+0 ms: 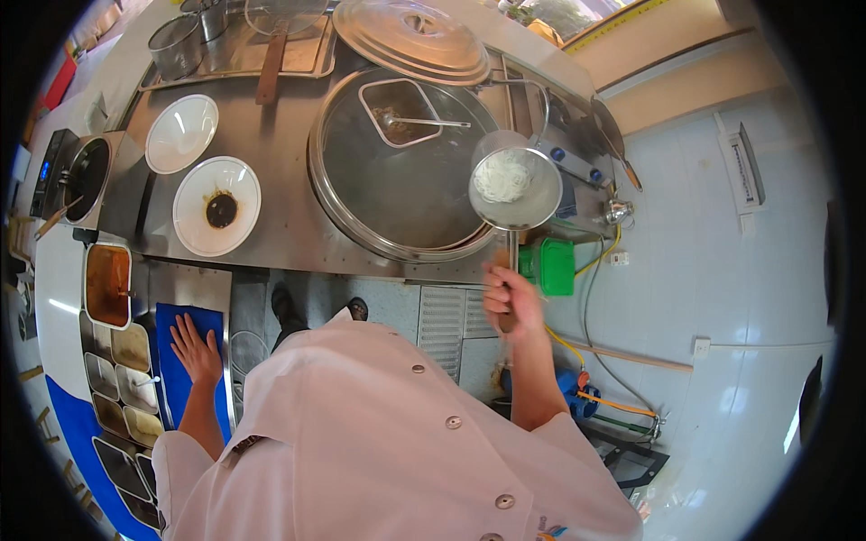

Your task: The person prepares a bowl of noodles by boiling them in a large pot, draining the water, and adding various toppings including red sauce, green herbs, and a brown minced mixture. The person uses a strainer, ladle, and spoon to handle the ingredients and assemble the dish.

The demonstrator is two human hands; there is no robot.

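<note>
My right hand point(511, 301) grips the handle of a wire-mesh noodle strainer point(541, 196), which is lifted over the right edge of a large round pot point(325, 209). White noodles point(502, 177) lie in the strainer. My left hand point(196, 348) rests flat, fingers spread, on a blue cloth point(203, 399) at the left counter. Dark liquid fills the pot, where a square metal container point(410, 138) holds brown food and a ladle point(433, 123). On the steel counter stand a white bowl with dark sauce point(240, 182) and, behind it, another white bowl point(181, 132).
A metal lid point(419, 40) leans behind the pot. Several seasoning containers point(132, 345) line the left counter beside a pan of red-orange liquid point(108, 280). At the back left, a tray point(311, 57) carries strainers. A green tub point(556, 267) and hoses point(599, 270) are at right.
</note>
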